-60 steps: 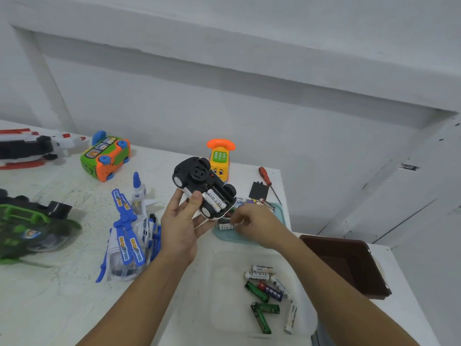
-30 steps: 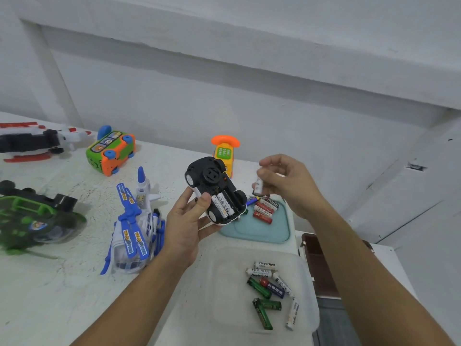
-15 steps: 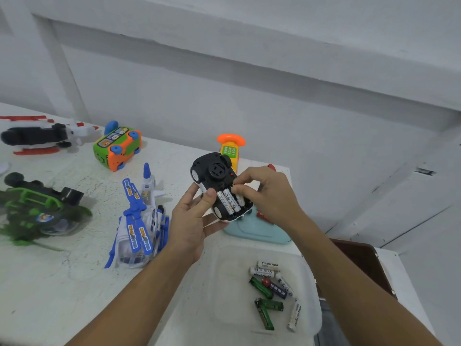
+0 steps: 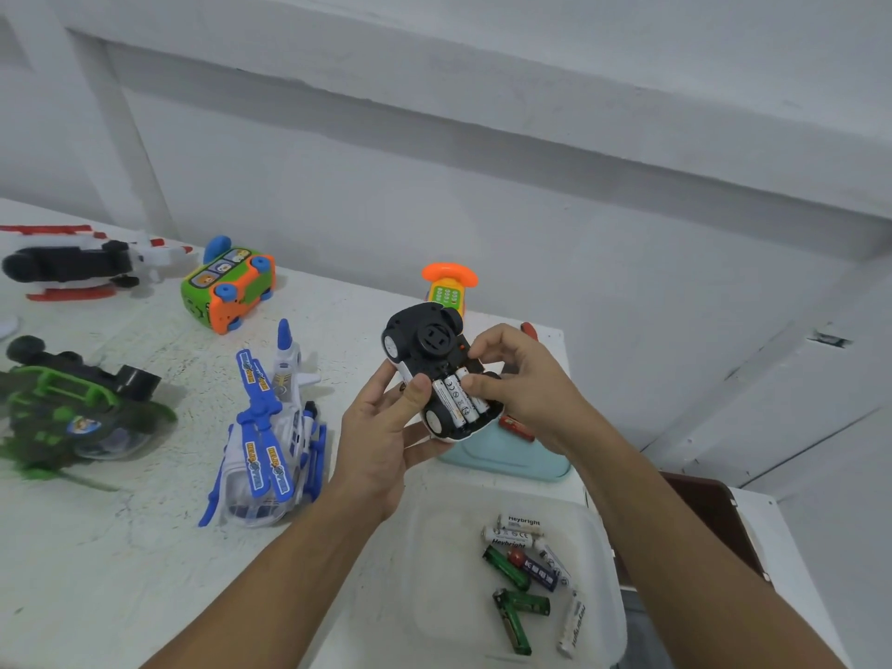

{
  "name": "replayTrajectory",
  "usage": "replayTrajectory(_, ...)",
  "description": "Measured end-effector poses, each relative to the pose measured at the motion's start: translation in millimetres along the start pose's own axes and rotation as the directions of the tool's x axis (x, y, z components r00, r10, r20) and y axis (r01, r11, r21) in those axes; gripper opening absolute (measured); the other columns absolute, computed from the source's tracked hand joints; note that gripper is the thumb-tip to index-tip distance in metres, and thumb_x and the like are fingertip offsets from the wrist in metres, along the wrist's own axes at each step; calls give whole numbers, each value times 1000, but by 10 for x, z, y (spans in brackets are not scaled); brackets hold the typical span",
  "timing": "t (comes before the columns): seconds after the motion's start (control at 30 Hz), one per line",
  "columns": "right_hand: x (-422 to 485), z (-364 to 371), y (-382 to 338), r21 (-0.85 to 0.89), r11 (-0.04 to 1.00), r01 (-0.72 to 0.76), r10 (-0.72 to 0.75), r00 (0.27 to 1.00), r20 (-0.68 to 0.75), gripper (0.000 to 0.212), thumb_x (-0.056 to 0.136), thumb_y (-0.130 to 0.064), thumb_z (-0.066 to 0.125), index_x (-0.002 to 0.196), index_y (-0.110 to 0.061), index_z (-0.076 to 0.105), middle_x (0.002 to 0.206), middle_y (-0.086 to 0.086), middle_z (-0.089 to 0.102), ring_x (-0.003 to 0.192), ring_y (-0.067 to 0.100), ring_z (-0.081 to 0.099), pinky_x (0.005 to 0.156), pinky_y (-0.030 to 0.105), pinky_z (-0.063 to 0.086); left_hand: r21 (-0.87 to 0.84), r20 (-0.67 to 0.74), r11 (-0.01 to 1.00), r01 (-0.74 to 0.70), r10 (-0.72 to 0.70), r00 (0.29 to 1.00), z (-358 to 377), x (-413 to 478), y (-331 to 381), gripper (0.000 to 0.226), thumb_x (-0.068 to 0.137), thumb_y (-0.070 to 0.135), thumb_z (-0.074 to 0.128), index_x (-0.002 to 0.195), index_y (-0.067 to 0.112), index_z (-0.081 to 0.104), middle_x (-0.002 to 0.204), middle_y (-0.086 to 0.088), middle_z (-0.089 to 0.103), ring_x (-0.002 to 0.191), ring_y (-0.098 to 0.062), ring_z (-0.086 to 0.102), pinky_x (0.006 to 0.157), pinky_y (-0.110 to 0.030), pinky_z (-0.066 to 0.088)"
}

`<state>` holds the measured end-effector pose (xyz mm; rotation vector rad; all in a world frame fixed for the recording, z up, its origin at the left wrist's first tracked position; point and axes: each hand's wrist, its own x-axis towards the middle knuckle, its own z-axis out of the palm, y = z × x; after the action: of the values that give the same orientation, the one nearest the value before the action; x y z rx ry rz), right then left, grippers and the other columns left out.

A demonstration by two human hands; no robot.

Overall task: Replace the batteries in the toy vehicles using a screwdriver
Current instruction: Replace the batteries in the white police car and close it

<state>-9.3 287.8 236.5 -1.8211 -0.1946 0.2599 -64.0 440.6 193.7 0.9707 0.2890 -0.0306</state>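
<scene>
At the centre of the frame the left hand (image 4: 381,437) cradles the black toy car (image 4: 425,338) belly-up, thumb curled over its edge. Its open compartment holds three white batteries (image 4: 453,402) side by side, and the right hand (image 4: 523,379) pinches the outermost battery (image 4: 481,409). Just below, a teal tray (image 4: 507,461) shows a red battery (image 4: 516,425). At lower right a clear tray (image 4: 434,581) holds loose batteries (image 4: 528,569), green, white and blue. The screwdriver (image 4: 530,330) peeks out behind the right hand.

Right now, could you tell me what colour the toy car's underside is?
The underside is black; head view.
</scene>
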Motion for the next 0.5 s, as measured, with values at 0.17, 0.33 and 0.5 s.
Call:
replayTrajectory(0.17, 27, -23, -16, 109, 988, -106, 108, 994, -13, 29, 80, 9, 71, 95, -12, 56, 100, 12, 60, 47, 2, 56, 45, 19, 43, 4, -4, 1000, 10, -10, 1000, 18, 13, -11, 52, 76, 27, 68, 127, 25, 59, 103, -2, 76, 81, -28, 73, 59, -36, 59)
replayTrajectory(0.33, 171, -246, -60, 296, 896, -332, 274, 936, 220, 3, 94, -12, 58, 98, -13, 58, 92, 6, 69, 68, 21, 65, 55, 31, 54, 5, -36, 1000, 16, -16, 999, -19, 68, -23, 43, 89, 20, 65, 131, 24, 58, 109, -5, 74, 84, -31, 71, 64, -38, 61)
replayTrajectory(0.5, 543, -544, 213, -300, 907, -296, 240, 948, -210, 11, 96, -13, 56, 94, -6, 63, 99, 15, 66, 72, 23, 64, 64, 34, 56, -9, -59, 1000, 28, -28, 998, -67, 83, -56, 42, 89, 18, 64, 131, 23, 59, 108, -5, 74, 78, -26, 71, 61, -36, 61)
